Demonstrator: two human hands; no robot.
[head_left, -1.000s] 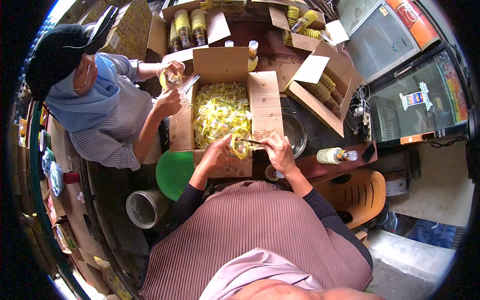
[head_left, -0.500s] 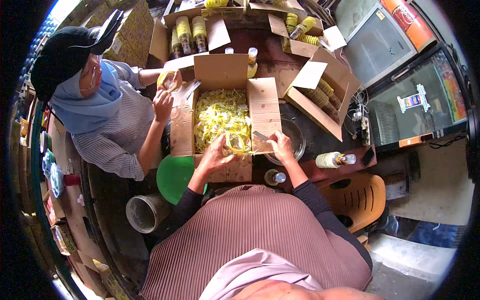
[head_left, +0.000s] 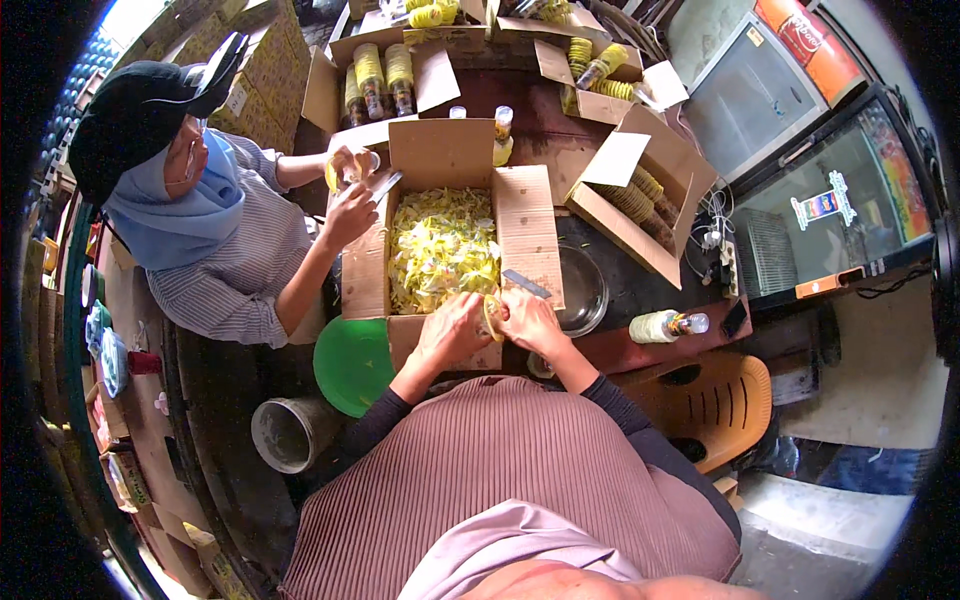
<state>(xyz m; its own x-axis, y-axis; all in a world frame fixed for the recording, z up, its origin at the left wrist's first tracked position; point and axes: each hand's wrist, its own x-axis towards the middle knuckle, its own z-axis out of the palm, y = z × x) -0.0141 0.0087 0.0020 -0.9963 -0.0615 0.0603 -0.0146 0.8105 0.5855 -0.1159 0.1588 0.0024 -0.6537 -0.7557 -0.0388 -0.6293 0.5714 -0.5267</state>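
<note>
My left hand (head_left: 452, 329) and my right hand (head_left: 531, 318) meet over the near edge of an open cardboard box (head_left: 524, 225) filled with loose yellow label scraps (head_left: 443, 249). Together they hold a small bottle with a yellow label (head_left: 493, 313). A thin blade-like tool (head_left: 527, 284) sticks out above my right hand. A person in a black cap, blue scarf and striped shirt (head_left: 215, 250) sits at the left and holds another small bottle (head_left: 345, 168) over the box's far corner.
A bottle (head_left: 668, 325) lies on its side at the table's right edge beside a glass bowl (head_left: 582, 290). More cardboard boxes (head_left: 640, 195) with yellow-labelled bottles stand behind. A green lid (head_left: 352, 364), a grey bucket (head_left: 288, 434) and an orange plastic chair (head_left: 720, 405) are nearby.
My hands have drawn back from inside the box to its near edge, closing together on the bottle. The other person's hands stay at the box's far left corner.
</note>
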